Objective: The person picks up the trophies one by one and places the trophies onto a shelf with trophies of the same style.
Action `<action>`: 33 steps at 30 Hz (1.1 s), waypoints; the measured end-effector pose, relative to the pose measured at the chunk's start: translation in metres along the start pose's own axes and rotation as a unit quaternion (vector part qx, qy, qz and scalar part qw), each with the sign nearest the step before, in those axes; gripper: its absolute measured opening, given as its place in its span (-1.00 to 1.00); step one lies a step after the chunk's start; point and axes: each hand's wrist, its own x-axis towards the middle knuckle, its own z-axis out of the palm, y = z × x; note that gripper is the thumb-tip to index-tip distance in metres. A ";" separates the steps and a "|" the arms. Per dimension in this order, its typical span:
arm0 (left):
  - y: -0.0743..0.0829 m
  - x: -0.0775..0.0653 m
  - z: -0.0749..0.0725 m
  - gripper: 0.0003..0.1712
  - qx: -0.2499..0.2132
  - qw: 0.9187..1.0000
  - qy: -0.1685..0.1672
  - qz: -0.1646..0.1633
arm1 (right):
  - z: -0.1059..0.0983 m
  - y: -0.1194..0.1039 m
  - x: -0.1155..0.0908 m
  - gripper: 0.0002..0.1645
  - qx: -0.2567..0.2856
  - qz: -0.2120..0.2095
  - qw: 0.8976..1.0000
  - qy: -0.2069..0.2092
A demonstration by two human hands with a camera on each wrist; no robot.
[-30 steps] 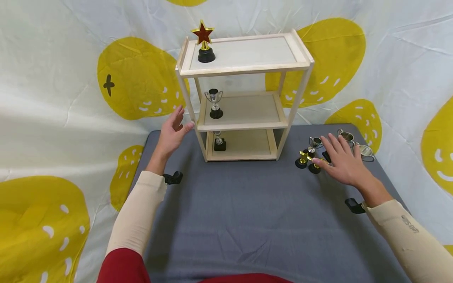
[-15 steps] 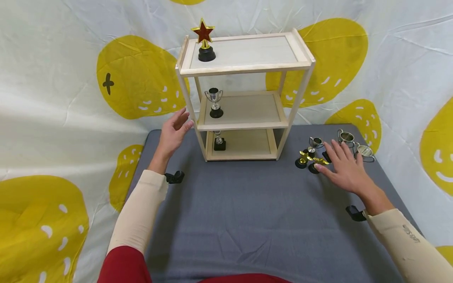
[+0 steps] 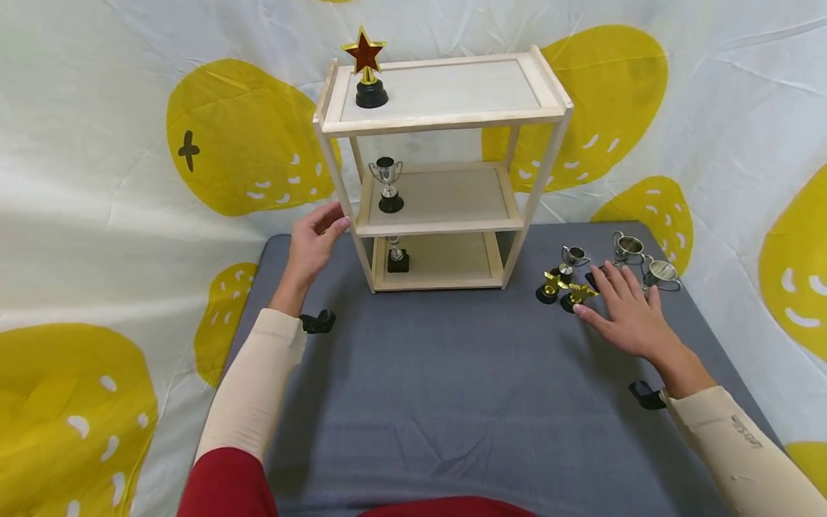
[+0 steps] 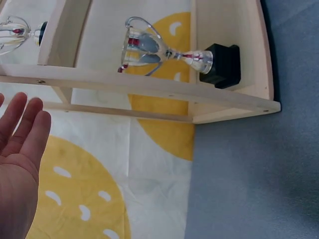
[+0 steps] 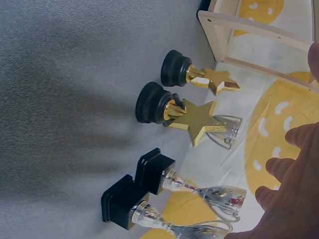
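My left hand (image 3: 310,248), fingers extended, is at the left post of a wooden three-tier shelf (image 3: 446,125). It holds nothing. A red star trophy (image 3: 365,61) stands on the top tier, a silver cup trophy (image 3: 388,179) on the middle one. On the bottom tier is a silver cup with a black square base (image 4: 219,65), its top partly hidden in the head view. Spread fingers of my right hand (image 3: 625,312) hover over a trophy group at the right: two gold star trophies (image 3: 577,296) (image 5: 194,119) and several silver cups (image 3: 662,273), partly covered by the hand.
A grey cloth covers the table (image 3: 413,373). Behind and beside it hangs a white curtain (image 3: 730,136) with yellow printed shapes. The shelf stands at the table's back edge, left of the loose trophies.
My left hand has edged right, its fingertips now overlapping the shelf post in the head view. My right hand has drawn back slightly. The trophies stay where they were.
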 end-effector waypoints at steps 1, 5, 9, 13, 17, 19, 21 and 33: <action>0.000 0.001 -0.001 -0.50 0.000 1.000 0.001 0.002 | 0.000 0.000 0.000 0.04 0.001 0.000 1.000 0.001; 0.001 0.001 -0.001 -0.54 -0.018 1.000 0.005 0.003 | 0.003 0.002 -0.001 0.05 0.008 0.006 1.000 -0.002; 0.000 0.002 -0.002 -0.57 -0.030 0.999 0.013 0.006 | 0.007 0.005 -0.001 0.06 0.021 0.010 1.000 -0.005; 0.000 0.003 -0.003 -0.58 -0.029 0.999 0.011 0.011 | 0.010 0.009 0.000 0.06 0.034 0.013 0.999 -0.006; -0.001 0.003 0.000 -0.59 -0.030 0.999 0.009 0.018 | 0.015 0.015 -0.001 0.05 0.055 0.008 0.998 0.003; -0.002 0.003 0.000 -0.60 -0.032 0.999 0.007 0.022 | 0.017 0.018 -0.001 0.04 0.064 0.002 0.998 0.010; -0.003 0.003 0.000 -0.60 -0.032 0.999 0.004 0.024 | 0.020 0.020 0.001 0.03 0.072 -0.005 0.997 0.016; -0.004 0.007 0.000 -0.65 -0.054 0.998 -0.012 0.030 | 0.028 0.024 0.006 0.03 0.153 0.011 0.988 0.024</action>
